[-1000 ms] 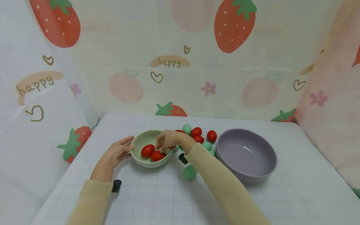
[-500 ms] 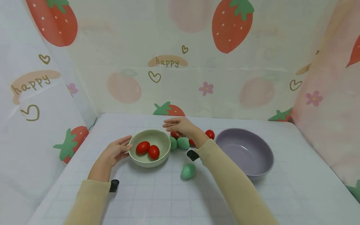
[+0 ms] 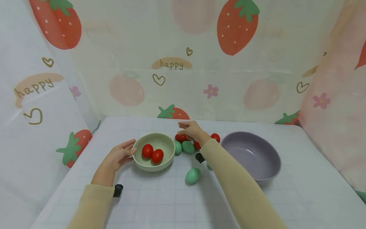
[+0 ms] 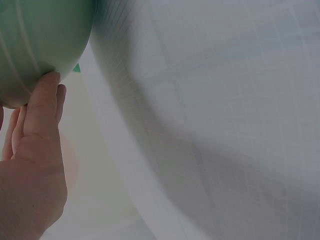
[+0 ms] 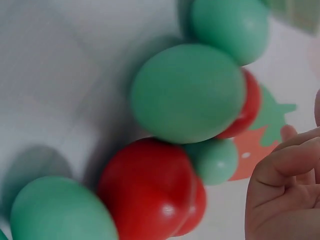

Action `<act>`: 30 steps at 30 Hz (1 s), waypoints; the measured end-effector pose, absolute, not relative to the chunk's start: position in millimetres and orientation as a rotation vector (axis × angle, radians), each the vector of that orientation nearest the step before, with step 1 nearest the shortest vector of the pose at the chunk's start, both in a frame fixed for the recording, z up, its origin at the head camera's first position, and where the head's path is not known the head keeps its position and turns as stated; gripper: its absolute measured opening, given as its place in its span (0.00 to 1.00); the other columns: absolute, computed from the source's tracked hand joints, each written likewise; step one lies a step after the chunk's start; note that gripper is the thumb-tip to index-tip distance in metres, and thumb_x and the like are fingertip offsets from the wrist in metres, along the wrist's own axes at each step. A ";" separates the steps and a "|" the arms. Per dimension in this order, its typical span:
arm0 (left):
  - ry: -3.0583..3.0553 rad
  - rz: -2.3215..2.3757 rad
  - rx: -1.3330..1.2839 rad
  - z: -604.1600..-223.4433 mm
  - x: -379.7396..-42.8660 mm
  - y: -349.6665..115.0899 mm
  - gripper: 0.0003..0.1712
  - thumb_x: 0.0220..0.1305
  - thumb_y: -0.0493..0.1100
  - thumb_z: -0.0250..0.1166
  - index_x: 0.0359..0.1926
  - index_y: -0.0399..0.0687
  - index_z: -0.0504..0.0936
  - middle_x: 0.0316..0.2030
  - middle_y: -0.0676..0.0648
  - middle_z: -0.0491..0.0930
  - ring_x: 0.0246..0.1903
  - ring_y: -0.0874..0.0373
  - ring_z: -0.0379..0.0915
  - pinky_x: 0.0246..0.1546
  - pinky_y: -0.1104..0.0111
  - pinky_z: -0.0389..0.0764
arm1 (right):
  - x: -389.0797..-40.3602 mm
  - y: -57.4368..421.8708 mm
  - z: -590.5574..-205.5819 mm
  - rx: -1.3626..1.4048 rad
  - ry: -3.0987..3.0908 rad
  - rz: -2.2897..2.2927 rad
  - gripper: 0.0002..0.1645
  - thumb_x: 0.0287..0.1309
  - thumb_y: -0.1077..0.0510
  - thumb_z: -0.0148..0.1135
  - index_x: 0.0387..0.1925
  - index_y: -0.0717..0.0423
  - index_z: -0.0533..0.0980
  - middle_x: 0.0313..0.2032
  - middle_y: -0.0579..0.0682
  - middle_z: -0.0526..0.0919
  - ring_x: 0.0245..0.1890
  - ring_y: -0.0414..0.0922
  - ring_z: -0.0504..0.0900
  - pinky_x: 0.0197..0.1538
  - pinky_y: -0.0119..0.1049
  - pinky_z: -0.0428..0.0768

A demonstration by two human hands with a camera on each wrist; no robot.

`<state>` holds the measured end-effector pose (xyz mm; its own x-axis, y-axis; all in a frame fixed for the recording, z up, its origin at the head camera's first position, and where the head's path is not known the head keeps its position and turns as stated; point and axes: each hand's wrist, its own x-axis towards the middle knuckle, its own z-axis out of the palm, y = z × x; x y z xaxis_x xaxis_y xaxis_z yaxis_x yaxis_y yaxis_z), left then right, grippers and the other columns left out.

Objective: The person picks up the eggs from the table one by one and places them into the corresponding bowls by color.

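Your left hand (image 3: 123,153): grip clamped on pale green bowl (image 3: 154,140). Your right hand (image 3: 195,131): grip apart, just over red egg (image 3: 180,138), right of bowl. Two others (image 3: 147,151) inside bowl. Step apparently reaching; next move likely calls for pinching red egg.

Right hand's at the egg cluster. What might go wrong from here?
Reaching for the red egg by its fingers, the right hand might nudge the green eggs, which sit close by and could roll. If the left hand tips the green bowl at its rim, the two red eggs inside may shift, since they look loose.
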<state>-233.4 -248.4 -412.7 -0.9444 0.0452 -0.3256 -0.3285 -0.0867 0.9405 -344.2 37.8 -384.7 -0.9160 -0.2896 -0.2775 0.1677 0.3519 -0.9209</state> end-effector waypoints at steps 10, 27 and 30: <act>1.937 2.109 -0.330 -417.0 -232.5 -245.1 0.36 0.69 0.30 0.56 0.74 0.39 0.53 0.72 0.38 0.52 0.48 0.66 0.73 0.60 0.58 0.70 | -348.3 45.2 -398.6 -0.103 2.299 -1.409 0.36 0.60 0.65 0.65 0.69 0.52 0.66 0.66 0.52 0.71 0.15 0.42 0.58 0.23 0.29 0.61; 1.925 2.128 -0.333 -417.8 -233.5 -248.5 0.36 0.69 0.30 0.56 0.74 0.38 0.53 0.72 0.39 0.52 0.44 0.68 0.74 0.41 0.72 0.79 | -353.5 34.2 -414.1 -0.063 2.369 -1.348 0.32 0.56 0.68 0.68 0.63 0.52 0.74 0.60 0.55 0.77 0.12 0.39 0.59 0.21 0.25 0.64; 1.930 2.135 -0.321 -416.6 -234.8 -249.7 0.37 0.69 0.30 0.57 0.74 0.38 0.52 0.71 0.39 0.52 0.44 0.68 0.74 0.42 0.71 0.79 | -356.4 31.4 -415.0 -0.062 2.390 -1.337 0.32 0.55 0.67 0.68 0.62 0.52 0.75 0.58 0.55 0.78 0.12 0.39 0.57 0.20 0.27 0.63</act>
